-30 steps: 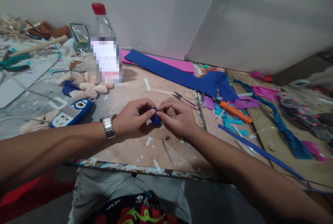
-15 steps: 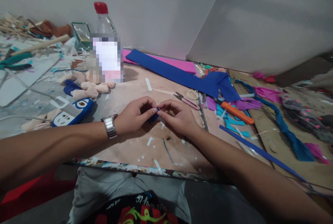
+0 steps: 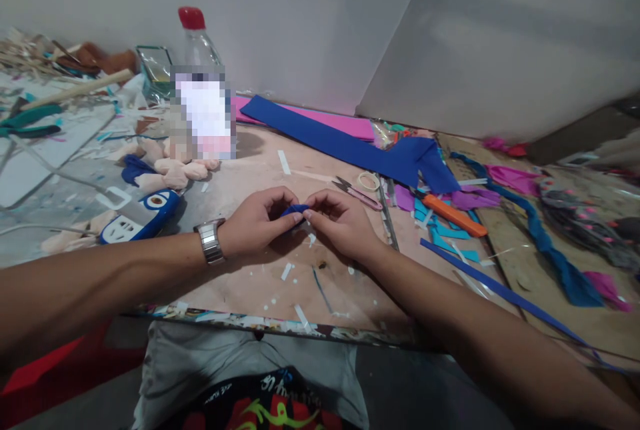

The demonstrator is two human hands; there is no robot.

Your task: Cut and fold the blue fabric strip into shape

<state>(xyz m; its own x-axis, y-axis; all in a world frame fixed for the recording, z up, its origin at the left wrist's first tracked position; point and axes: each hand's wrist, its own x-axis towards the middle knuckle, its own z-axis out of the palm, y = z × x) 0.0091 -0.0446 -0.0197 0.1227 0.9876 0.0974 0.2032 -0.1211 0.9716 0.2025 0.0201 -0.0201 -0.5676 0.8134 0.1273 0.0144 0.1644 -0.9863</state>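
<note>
Between my two hands, just above the table's middle, is a small blue piece of fabric. My left hand, with a metal watch on its wrist, pinches the piece between thumb and fingers. From the other side, my right hand pinches the same piece at its right end, and the fingertips of both hands nearly meet. Part of the piece is hidden by the fingers. Beyond my right hand lie small pink-handled scissors and a roll of pale tape.
Behind lies a wide blue fabric strip over a pink one. An orange cutter rests among scraps on the right. To the left are a blue-and-white power strip, pale fabric pieces and a red-capped bottle behind a blurred screen.
The blue piece has turned between my fingertips, so more of its upper face shows now. Both hands stay in nearly the same spot.
</note>
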